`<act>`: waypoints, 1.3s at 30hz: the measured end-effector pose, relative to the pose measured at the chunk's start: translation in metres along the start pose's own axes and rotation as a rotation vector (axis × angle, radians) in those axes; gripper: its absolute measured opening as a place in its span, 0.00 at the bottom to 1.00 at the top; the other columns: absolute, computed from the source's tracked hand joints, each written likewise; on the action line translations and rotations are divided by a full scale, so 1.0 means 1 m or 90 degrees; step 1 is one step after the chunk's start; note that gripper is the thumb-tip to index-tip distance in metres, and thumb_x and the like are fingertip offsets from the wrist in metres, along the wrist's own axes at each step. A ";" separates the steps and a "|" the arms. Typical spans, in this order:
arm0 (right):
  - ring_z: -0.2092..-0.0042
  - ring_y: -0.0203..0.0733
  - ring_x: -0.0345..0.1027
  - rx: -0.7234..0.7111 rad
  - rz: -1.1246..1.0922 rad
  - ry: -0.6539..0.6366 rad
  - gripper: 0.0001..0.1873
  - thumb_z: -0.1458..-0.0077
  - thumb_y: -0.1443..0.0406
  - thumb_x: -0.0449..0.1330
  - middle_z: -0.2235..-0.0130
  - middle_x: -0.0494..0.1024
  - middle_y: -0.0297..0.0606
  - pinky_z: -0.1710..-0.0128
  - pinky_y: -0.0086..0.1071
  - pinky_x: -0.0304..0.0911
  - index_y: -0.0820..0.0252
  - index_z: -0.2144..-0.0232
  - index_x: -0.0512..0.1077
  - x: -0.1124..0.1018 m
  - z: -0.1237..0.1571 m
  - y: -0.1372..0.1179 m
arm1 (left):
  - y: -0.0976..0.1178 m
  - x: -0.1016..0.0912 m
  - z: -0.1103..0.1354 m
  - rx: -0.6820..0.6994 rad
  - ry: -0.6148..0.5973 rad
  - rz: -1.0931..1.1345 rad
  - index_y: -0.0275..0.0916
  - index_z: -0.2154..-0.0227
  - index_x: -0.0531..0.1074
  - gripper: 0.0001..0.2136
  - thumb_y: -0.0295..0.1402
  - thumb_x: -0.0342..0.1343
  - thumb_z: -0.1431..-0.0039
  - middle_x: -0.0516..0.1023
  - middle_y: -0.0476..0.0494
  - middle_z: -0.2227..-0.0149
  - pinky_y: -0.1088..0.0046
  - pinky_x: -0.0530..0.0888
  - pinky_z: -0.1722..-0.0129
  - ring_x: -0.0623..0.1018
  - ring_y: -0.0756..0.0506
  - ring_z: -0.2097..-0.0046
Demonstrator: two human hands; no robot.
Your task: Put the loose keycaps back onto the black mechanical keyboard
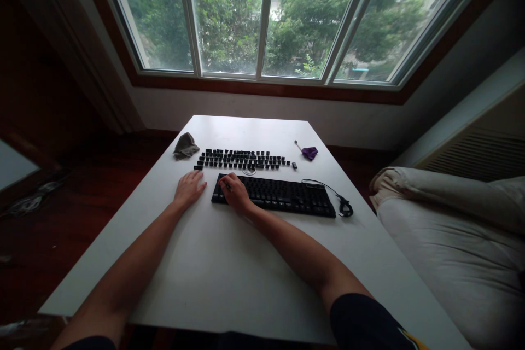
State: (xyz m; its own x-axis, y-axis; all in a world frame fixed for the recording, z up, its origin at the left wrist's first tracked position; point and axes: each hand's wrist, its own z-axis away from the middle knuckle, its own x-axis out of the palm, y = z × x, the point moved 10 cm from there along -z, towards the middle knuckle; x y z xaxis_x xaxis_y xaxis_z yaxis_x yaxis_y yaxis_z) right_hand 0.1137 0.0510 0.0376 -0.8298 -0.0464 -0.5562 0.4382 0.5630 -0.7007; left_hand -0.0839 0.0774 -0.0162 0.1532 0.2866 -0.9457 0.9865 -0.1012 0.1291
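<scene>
A black keyboard lies on the white table in front of me. My right hand is over its left end, fingers curled together in a pinch; what they hold, if anything, is too small to make out. To the left of the keyboard, my left hand rests on the tabletop, fingers stretched out and apart. Just beyond its fingertips sits a black keycap. Several rows of loose black keycaps are laid out behind the keyboard. A thin wire ring lies between those rows and the keyboard.
On the white table a crumpled grey cloth lies at the back left. At the back right are a purple cloth and a thin-handled brush. The coiled cable sits beside the keyboard. A covered sofa stands right.
</scene>
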 end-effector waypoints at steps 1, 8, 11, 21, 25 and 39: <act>0.58 0.37 0.67 0.001 0.002 -0.001 0.10 0.34 0.61 0.53 0.57 0.71 0.37 0.56 0.30 0.61 0.55 0.62 0.73 0.000 0.000 0.000 | 0.000 0.000 0.000 0.000 0.001 0.001 0.40 0.40 0.68 0.24 0.45 0.47 0.34 0.66 0.37 0.36 0.58 0.62 0.36 0.64 0.37 0.35; 0.58 0.37 0.67 -0.004 0.004 0.000 0.09 0.35 0.61 0.53 0.57 0.71 0.36 0.55 0.29 0.61 0.55 0.62 0.73 0.002 0.000 0.002 | 0.002 -0.001 0.001 0.011 0.003 -0.002 0.40 0.40 0.68 0.24 0.45 0.46 0.33 0.66 0.37 0.36 0.58 0.62 0.37 0.64 0.37 0.35; 0.58 0.37 0.67 -0.007 0.004 0.001 0.08 0.35 0.62 0.54 0.57 0.71 0.36 0.55 0.30 0.61 0.55 0.62 0.73 0.002 0.000 0.002 | 0.002 -0.001 0.001 0.013 0.004 -0.002 0.40 0.41 0.68 0.24 0.45 0.46 0.34 0.66 0.37 0.36 0.58 0.62 0.37 0.65 0.37 0.36; 0.58 0.37 0.67 -0.013 0.002 0.001 0.09 0.35 0.62 0.53 0.57 0.71 0.36 0.55 0.30 0.61 0.55 0.62 0.73 0.000 0.000 0.000 | 0.001 -0.002 0.001 -0.002 -0.011 0.018 0.41 0.40 0.68 0.24 0.44 0.48 0.34 0.66 0.37 0.36 0.57 0.61 0.36 0.64 0.37 0.35; 0.58 0.37 0.67 -0.010 0.003 -0.003 0.09 0.35 0.62 0.53 0.57 0.71 0.36 0.55 0.30 0.61 0.55 0.62 0.73 0.000 0.000 0.000 | 0.001 -0.002 0.001 -0.003 -0.012 0.015 0.41 0.40 0.68 0.23 0.45 0.47 0.34 0.66 0.37 0.36 0.57 0.61 0.36 0.64 0.37 0.35; 0.57 0.38 0.67 -0.007 0.010 -0.011 0.09 0.35 0.62 0.53 0.57 0.71 0.36 0.54 0.30 0.61 0.55 0.62 0.73 0.000 0.001 -0.002 | 0.002 -0.002 0.001 -0.002 -0.008 0.009 0.41 0.40 0.68 0.23 0.44 0.47 0.34 0.66 0.38 0.36 0.58 0.61 0.36 0.64 0.37 0.35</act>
State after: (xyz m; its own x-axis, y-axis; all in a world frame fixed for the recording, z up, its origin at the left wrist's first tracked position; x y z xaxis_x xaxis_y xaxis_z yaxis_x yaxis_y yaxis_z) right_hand 0.1130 0.0491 0.0388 -0.8170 -0.0519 -0.5743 0.4466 0.5731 -0.6871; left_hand -0.0828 0.0759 -0.0141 0.1659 0.2729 -0.9476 0.9845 -0.1016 0.1430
